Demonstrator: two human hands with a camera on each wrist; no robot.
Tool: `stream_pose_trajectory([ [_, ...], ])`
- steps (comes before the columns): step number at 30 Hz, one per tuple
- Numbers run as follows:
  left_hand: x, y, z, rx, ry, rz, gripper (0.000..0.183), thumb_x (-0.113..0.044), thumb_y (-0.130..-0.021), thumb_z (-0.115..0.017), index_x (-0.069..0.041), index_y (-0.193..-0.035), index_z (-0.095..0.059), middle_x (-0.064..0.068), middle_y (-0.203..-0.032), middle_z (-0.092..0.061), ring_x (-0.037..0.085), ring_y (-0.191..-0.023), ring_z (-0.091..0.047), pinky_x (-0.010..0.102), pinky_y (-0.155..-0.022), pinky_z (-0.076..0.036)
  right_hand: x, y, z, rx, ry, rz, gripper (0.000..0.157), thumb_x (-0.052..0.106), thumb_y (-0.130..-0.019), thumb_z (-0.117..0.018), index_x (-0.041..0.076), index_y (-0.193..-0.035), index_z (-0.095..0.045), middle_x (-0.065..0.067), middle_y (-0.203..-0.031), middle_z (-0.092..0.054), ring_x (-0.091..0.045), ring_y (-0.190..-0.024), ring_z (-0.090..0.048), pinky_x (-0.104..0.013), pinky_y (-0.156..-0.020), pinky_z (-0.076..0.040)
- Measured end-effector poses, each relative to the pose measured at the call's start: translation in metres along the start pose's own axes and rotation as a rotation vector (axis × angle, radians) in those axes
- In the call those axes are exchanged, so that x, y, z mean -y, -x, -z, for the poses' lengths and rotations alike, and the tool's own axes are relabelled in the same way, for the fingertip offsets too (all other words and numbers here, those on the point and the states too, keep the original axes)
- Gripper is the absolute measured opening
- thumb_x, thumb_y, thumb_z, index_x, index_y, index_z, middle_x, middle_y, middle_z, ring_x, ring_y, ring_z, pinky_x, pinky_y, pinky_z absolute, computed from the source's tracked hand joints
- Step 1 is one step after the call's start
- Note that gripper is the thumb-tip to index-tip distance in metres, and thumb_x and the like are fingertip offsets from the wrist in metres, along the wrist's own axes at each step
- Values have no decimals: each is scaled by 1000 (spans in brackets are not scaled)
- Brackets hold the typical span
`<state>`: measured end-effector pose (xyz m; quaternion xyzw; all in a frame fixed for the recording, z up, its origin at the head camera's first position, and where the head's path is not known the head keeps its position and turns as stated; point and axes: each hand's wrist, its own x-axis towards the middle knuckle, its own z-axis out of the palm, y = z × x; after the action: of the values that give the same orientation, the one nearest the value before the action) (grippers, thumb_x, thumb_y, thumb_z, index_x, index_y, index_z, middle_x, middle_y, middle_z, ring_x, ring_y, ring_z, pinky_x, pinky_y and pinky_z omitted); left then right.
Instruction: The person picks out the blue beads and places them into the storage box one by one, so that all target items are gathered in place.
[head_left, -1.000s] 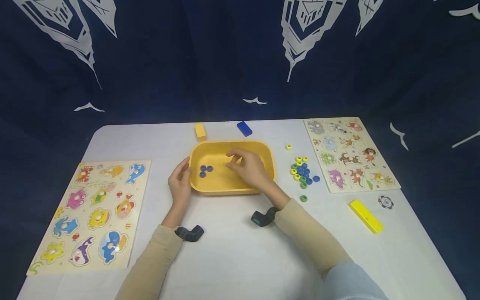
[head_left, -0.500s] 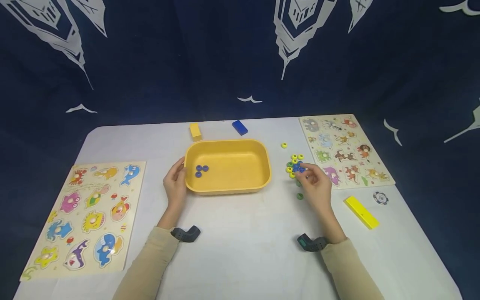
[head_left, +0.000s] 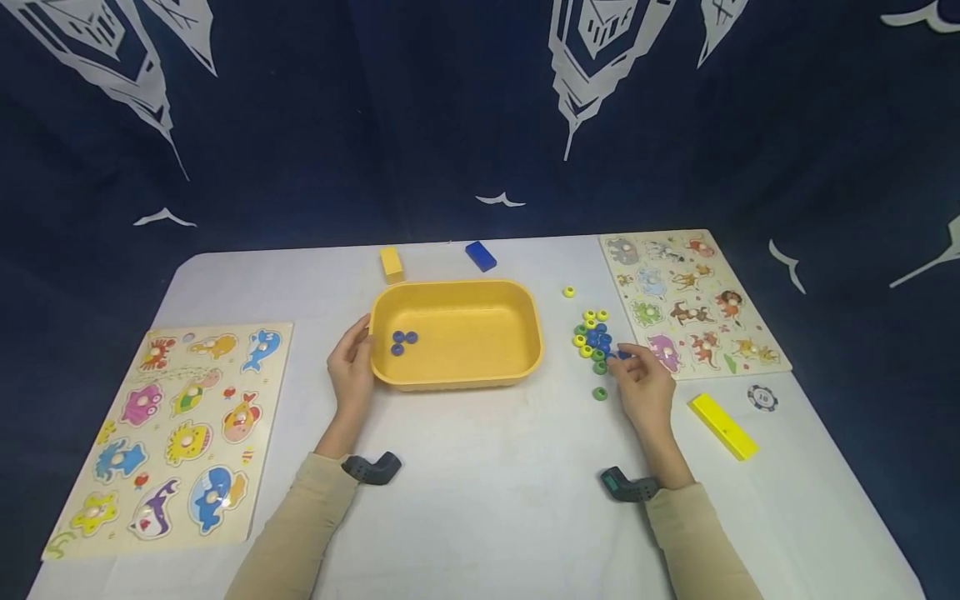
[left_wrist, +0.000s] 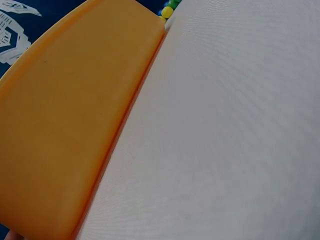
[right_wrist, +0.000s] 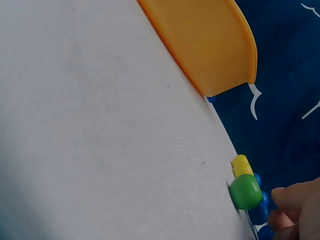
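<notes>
A yellow plastic tray (head_left: pixel 457 375) stands mid-table with 3 blue beads (head_left: pixel 397 337) at its left end. My left hand (head_left: pixel 351 371) rests against the tray's left outer wall; in the left wrist view only a bit of a finger (left_wrist: pixel 14 235) shows beneath the tray (left_wrist: pixel 70 120). At the right of the bead pile (head_left: pixel 597 340) is my right hand (head_left: pixel 645 387), its thumb and index finger pinching a blue bead (head_left: pixel 623 355). The right wrist view shows its thumb (right_wrist: pixel 290 196) beside a green bead (right_wrist: pixel 245 192) and several blue ones.
Puzzle boards lie at left (head_left: pixel 172 442) and back right (head_left: pixel 693 304). Behind the tray are a yellow block (head_left: pixel 392 264) and a blue block (head_left: pixel 481 256). A yellow bar (head_left: pixel 723 426) and a round chip (head_left: pixel 762 397) lie at right. Stray beads include a green one (head_left: pixel 600 393).
My right hand has left the tray for the bead pile, then shifted slightly right and nearer to the lone blue bead. My left hand stays at the tray's left side.
</notes>
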<state>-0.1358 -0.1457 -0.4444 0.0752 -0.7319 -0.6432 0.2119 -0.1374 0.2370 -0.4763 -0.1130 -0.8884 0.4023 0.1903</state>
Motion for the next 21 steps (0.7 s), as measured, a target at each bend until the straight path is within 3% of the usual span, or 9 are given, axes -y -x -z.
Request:
stream_pose_trajectory([
  [13, 0, -1, 1, -14, 8, 6, 34, -3, -87, -45, -1, -120, -53, 19, -111, -58, 29, -101, -56, 13, -78, -49, 1, -1, -5, 44, 109, 72, 21, 13, -79, -63, 5, -99, -64, -6, -67, -58, -13, -53, -48, -14, -41, -38],
  [17, 1, -1, 1, -12, 8, 10, 35, -3, -87, -45, -2, -120, -53, 19, -112, -58, 29, -101, -55, 15, -79, -49, 8, -2, 0, 11, 83, 51, 21, 15, -80, -64, 7, -99, -64, -6, -71, -58, -12, -53, -47, -14, -41, -36],
  [21, 0, -1, 1, -3, 9, 22, 35, -4, -87, -45, -2, -121, -52, 18, -112, -57, 27, -101, -55, 15, -79, -49, 29, -7, 7, -3, 2, 58, 24, 21, -79, -65, 11, -101, -63, -2, -76, -58, -10, -55, -44, -21, -39, -34],
])
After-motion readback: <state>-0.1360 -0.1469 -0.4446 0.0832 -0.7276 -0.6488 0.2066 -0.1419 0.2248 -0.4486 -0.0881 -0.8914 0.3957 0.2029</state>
